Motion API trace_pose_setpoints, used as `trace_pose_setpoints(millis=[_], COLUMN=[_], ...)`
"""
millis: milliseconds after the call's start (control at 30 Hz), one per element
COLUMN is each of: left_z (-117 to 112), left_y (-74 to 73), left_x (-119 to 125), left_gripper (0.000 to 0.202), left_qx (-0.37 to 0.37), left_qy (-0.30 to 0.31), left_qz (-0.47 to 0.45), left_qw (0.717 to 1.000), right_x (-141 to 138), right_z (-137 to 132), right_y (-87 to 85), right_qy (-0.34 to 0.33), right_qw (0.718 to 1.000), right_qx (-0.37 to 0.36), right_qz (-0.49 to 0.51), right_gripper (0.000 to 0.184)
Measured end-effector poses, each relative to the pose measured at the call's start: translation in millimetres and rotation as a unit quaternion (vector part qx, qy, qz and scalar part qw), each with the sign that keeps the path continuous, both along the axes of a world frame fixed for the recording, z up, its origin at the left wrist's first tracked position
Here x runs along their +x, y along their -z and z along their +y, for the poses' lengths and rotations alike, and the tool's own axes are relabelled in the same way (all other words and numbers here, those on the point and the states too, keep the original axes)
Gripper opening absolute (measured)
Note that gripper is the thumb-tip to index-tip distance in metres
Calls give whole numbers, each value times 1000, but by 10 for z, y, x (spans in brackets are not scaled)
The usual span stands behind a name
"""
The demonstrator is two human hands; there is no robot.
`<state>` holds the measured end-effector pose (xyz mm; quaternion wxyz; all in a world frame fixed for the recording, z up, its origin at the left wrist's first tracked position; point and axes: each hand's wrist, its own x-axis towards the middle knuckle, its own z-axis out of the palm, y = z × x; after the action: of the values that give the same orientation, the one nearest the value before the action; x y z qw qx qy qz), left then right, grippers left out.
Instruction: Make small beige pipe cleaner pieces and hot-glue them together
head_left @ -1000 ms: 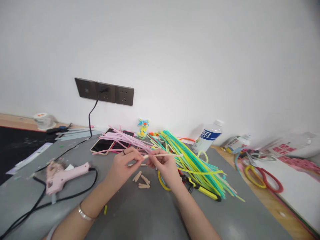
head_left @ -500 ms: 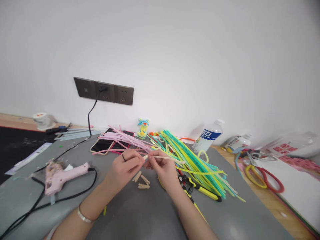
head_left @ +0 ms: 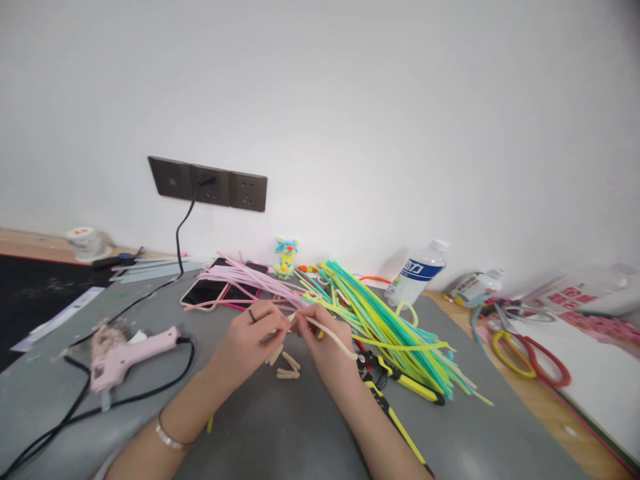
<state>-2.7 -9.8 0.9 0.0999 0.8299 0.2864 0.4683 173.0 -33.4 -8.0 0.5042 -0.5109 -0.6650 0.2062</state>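
My left hand and my right hand meet fingertip to fingertip above the table. Both pinch one beige pipe cleaner, whose loose end runs back over my right hand toward the wrist. The part between the fingertips is mostly hidden. Just below the hands lie several short folded beige pipe cleaner pieces. Beside my right wrist are pliers with yellow and black handles, partly covered by my forearm. A bundle of green and yellow pipe cleaners spreads out behind them.
Pink pipe cleaners lie across two phones. A pink glue gun with a black cord sits at left. A small pipe cleaner figure and a bottle stand by the wall. Scissors lie at right.
The beige pipe cleaner's free end has swung from pointing right to slanting down over my right hand. Both hands stay close together, with fingers slightly shifted.
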Motion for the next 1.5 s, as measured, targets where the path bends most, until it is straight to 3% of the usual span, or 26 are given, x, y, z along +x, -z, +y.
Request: trace_pose_setpoints(millis=[67, 167, 300, 367, 500, 667, 867, 1267, 1500], left_z=[45, 121, 182, 192, 178, 83, 43, 49, 29], left_y=[1, 43, 147, 154, 18, -134, -86, -88, -77], left_x=[-13, -69, -173, -202, -181, -78, -33, -13, 34], left_gripper=[16, 10, 12, 14, 19, 35, 35, 39, 38], left_qx=[-125, -312, -446, -451, -369, -504, -548, -569, -548], left_qy=[6, 29, 25, 22, 17, 136, 162, 138, 99], left_qz=[5, 44, 90, 93, 44, -87, -145, -171, -205], left_qw=[992, 949, 890, 887, 928, 848, 807, 793, 805], right_x=[52, 128, 152, 136, 103, 101, 99, 31, 24], right_z=[38, 88, 108, 106, 100, 92, 80, 50, 26], right_y=[1, -37, -87, -91, -80, -66, -84, -88, -101], right_qy=[-10, -38, -80, -100, -143, -154, -162, -116, -83], right_qw=[1000, 998, 994, 991, 985, 984, 984, 985, 981], right_qx=[-4, 9, 42, 61, 77, 69, 64, 125, 173], right_qz=[18, 44, 66, 64, 57, 52, 43, 12, -34], right_gripper=[12, 12, 10, 8, 9, 9, 12, 12, 12])
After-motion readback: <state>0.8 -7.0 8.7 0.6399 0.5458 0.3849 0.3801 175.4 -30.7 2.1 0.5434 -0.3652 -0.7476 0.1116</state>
